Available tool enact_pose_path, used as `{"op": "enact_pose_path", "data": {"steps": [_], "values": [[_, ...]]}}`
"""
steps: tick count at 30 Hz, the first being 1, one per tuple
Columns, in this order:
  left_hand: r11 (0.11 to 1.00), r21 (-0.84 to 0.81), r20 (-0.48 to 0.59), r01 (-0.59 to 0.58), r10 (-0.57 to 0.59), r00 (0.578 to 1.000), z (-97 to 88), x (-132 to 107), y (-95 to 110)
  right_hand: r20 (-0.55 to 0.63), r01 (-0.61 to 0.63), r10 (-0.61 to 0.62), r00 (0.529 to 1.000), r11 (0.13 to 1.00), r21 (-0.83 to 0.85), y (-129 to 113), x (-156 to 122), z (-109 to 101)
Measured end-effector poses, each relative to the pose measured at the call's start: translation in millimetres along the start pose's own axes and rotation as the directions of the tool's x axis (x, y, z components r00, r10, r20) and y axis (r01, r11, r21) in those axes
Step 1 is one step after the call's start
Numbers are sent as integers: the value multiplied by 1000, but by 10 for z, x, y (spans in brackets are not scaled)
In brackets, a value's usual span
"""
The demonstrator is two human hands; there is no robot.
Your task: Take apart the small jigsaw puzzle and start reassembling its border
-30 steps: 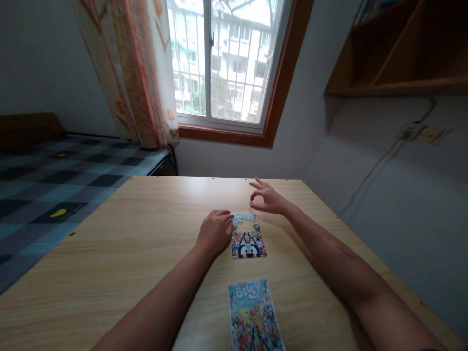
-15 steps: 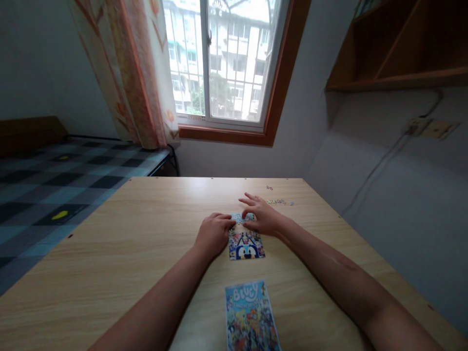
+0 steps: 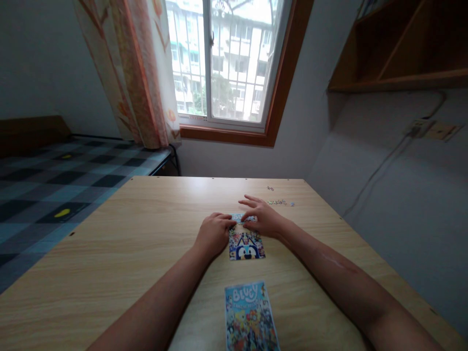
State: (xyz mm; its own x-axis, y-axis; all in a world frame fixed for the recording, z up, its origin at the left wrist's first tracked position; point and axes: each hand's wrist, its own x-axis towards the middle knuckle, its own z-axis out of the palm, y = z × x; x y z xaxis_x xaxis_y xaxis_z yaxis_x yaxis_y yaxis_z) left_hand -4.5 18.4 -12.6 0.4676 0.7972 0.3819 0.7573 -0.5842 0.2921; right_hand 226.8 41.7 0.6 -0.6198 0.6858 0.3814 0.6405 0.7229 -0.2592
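Note:
A partly assembled jigsaw puzzle (image 3: 247, 250) lies mid-table, with a blue-and-white dog face on its near part. Bare wood shows in a gap between that part and the light blue far strip. My left hand (image 3: 215, 232) rests at the puzzle's left edge, fingers lying flat with their tips on it. From the right, my right hand (image 3: 261, 218) reaches over the puzzle. Its thumb and index finger are bent into a pinch near the gap, while the other fingers stretch out. Anything between those fingertips is too small to make out.
Loose puzzle pieces (image 3: 278, 202) lie in a row beyond my right hand, with a few more pieces (image 3: 270, 188) farther back. A colourful picture sheet marked "Bluey" (image 3: 250, 314) lies near me. The wooden table (image 3: 146, 219) stands beside a checked bed (image 3: 98, 163).
My right thumb and index finger have shifted very slightly over the puzzle's far strip. My left hand stays in place. The view has tilted a little.

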Motion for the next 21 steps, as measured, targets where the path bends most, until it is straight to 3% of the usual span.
{"op": "enact_pose_path", "data": {"steps": [10, 12, 15, 19, 21], "values": [[1000, 7, -16, -20, 21, 1000, 13, -4, -8, 28, -12, 11, 1000, 1000, 23, -82, -51, -45], [1000, 12, -21, -25, 25, 999, 8, -5, -7, -4, -8, 8, 1000, 999, 49, -54, -46, -51], [1000, 11, -16, -16, 16, 1000, -2, -4, -4, -148, -35, 47, 988, 996, 80, 92, -4, -174], [1000, -3, -5, 14, -14, 1000, -11, 2, -5, -331, -272, 282, 901, 959, 75, 466, -9, -594], [999, -26, -10, 27, -27, 1000, -11, 7, -12, -270, -462, 462, 845, 884, 69, 686, -92, -814]]}}
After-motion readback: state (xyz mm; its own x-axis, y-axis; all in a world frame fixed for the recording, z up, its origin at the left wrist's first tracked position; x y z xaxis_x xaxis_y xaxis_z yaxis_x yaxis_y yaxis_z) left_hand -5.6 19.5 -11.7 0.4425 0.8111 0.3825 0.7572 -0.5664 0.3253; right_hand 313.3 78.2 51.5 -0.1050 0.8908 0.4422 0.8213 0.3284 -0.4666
